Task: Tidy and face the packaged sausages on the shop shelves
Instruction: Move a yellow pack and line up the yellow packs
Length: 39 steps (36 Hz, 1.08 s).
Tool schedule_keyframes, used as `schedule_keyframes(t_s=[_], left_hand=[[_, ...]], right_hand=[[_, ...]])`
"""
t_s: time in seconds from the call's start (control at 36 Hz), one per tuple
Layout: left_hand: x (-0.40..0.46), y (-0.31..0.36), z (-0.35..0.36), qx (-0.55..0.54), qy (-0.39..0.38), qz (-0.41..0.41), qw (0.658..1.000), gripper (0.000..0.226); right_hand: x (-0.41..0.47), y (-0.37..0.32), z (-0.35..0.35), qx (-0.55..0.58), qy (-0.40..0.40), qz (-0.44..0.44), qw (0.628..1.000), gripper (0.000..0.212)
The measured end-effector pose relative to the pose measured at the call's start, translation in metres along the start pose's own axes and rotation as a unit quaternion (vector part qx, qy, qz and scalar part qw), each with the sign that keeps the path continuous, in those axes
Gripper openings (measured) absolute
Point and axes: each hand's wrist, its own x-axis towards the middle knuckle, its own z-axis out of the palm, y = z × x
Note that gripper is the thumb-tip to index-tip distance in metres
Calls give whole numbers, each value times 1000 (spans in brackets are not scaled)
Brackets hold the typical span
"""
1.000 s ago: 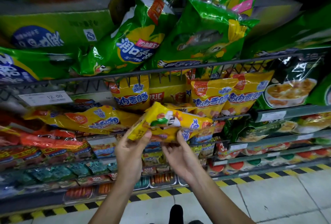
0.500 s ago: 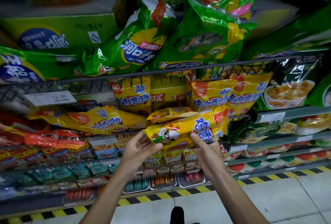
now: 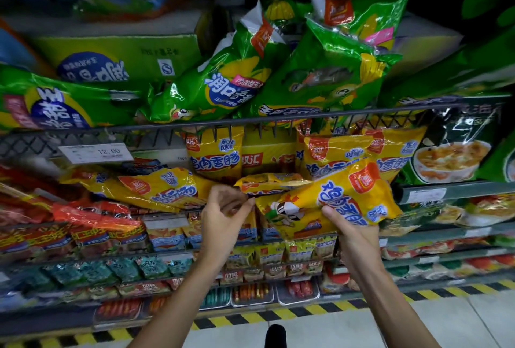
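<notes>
Shop shelves (image 3: 278,122) hold crowded sausage packs. Right hand (image 3: 354,233) grips a tilted yellow pack (image 3: 334,200). Left hand (image 3: 223,214) pinches another yellow pack's (image 3: 267,183) edge.

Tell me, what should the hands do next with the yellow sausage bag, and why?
Probably stand it upright in the row behind. The right hand grips the yellow bag, which is tilted, while the yellow packs at the back stand with their fronts showing. The left hand pinches the edge of a flat pack lying in that gap, so it may need shifting first.
</notes>
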Motion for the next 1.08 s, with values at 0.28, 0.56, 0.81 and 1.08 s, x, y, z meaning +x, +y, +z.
schedule_keyframes(t_s=[0.28, 0.56, 0.81, 1.08], left_hand=[[33, -11, 10, 164, -67, 122, 977, 49], [43, -4, 12, 126, -24, 154, 980, 45], [42, 5, 25, 17, 39, 51, 998, 36], [62, -9, 60, 102, 102, 31, 989, 46]], right_hand=[[2, -2, -21, -25, 44, -7, 999, 105], [0, -20, -34, -94, 58, -25, 994, 50], [8, -15, -43, -125, 53, -23, 990, 64], [6, -14, -38, -139, 30, -18, 990, 51]])
